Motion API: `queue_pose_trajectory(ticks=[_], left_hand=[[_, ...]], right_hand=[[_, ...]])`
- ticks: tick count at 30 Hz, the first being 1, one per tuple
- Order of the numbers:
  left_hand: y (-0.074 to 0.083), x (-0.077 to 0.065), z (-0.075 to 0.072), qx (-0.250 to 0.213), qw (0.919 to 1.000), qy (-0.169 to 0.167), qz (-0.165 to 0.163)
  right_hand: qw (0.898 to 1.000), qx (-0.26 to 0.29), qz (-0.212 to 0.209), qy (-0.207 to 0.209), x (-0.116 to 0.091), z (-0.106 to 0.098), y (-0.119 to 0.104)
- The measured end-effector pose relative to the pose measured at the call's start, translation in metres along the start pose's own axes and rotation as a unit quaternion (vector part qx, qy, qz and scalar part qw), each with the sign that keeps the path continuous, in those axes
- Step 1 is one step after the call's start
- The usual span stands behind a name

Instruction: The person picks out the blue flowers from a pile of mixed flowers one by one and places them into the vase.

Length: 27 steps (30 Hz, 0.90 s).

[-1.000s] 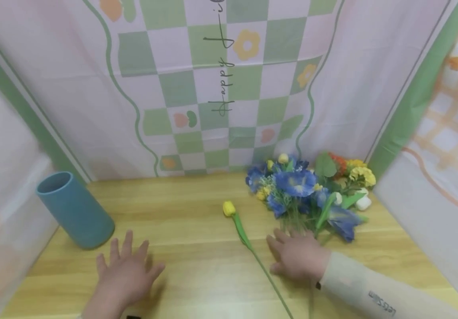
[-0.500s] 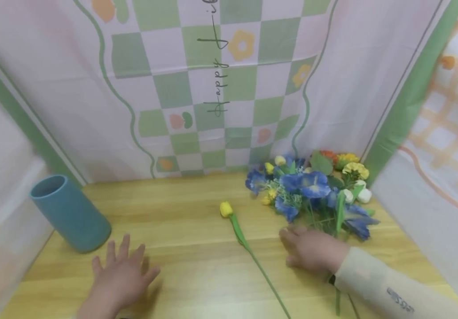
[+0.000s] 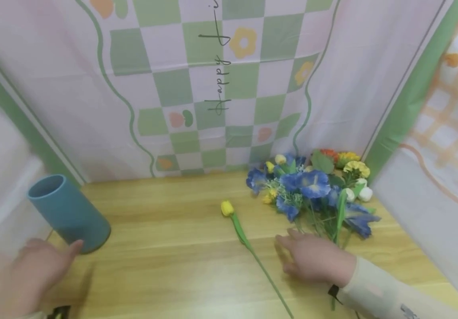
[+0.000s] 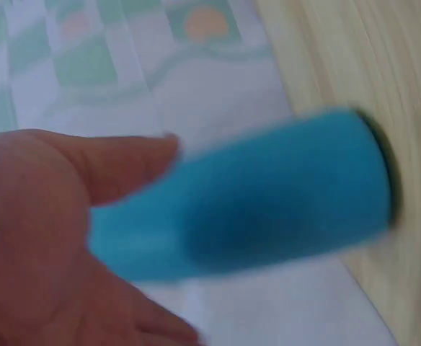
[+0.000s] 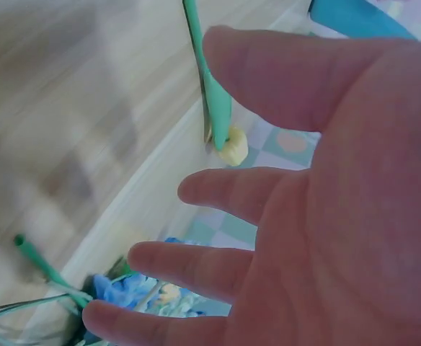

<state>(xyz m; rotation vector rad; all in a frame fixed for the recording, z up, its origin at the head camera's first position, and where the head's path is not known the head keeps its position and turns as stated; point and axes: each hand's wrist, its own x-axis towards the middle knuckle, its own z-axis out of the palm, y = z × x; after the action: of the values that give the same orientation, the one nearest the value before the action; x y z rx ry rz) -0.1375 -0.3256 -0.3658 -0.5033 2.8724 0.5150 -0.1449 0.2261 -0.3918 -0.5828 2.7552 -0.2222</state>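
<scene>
A blue cylindrical vase (image 3: 75, 217) stands at the left of the wooden table. My left hand (image 3: 39, 270) is beside it, thumb and fingers spread apart; in the left wrist view the vase (image 4: 268, 194) lies just past the thumb, and I cannot tell whether they touch. One yellow tulip (image 3: 227, 208) with a long green stem lies mid-table. To its right, my right hand (image 3: 318, 258) hovers or rests near the flower stems, fingers extended and holding nothing in the right wrist view. Blue artificial flowers (image 3: 312, 184) lie in a pile just beyond it.
Yellow flowers (image 3: 356, 169), white tulips (image 3: 366, 193) and orange-red blooms lie in the same pile at the back right. A checked cloth backdrop (image 3: 205, 88) rises behind the table (image 3: 165, 212), with cloth along both sides too.
My left hand has moved left, from the table in front of the vase to beside it. The right hand has shifted slightly right, away from the tulip, and the nearby flowers have moved a little.
</scene>
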Motion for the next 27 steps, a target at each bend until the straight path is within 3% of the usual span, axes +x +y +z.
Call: queue_pose_trajectory(ticks=[2,4,8,10,12,16,21,27], left_hand=[[-0.011,0.01,-0.006,-0.065,0.9978,-0.001,-0.014],[-0.02,0.02,-0.008,-0.135,0.9908,0.009,-0.002],[-0.029,0.037,-0.003,-0.241,0.9697,0.025,0.029],[-0.03,0.044,0.001,-0.282,0.9571,0.05,0.044],[-0.03,0.049,0.005,-0.308,0.9464,0.075,0.062],[-0.027,0.056,0.012,-0.325,0.9359,0.111,0.079],[-0.026,0.056,0.013,-0.313,0.9406,0.113,0.065],[-0.023,0.054,0.013,-0.296,0.9452,0.113,0.077]], right_hand=[[1.0,0.0,-0.012,0.007,-0.002,0.0,0.003],[0.999,-0.015,-0.038,0.03,-0.004,0.001,0.004],[0.983,-0.061,-0.156,0.071,-0.001,0.012,-0.004],[0.971,-0.075,-0.217,0.058,0.002,0.02,-0.011],[0.968,-0.079,-0.237,0.024,0.006,0.025,-0.018],[0.978,-0.093,-0.187,0.004,0.014,0.033,-0.023],[0.994,-0.073,-0.077,0.009,0.019,0.03,-0.015],[0.996,-0.077,-0.03,0.023,0.017,0.025,0.004]])
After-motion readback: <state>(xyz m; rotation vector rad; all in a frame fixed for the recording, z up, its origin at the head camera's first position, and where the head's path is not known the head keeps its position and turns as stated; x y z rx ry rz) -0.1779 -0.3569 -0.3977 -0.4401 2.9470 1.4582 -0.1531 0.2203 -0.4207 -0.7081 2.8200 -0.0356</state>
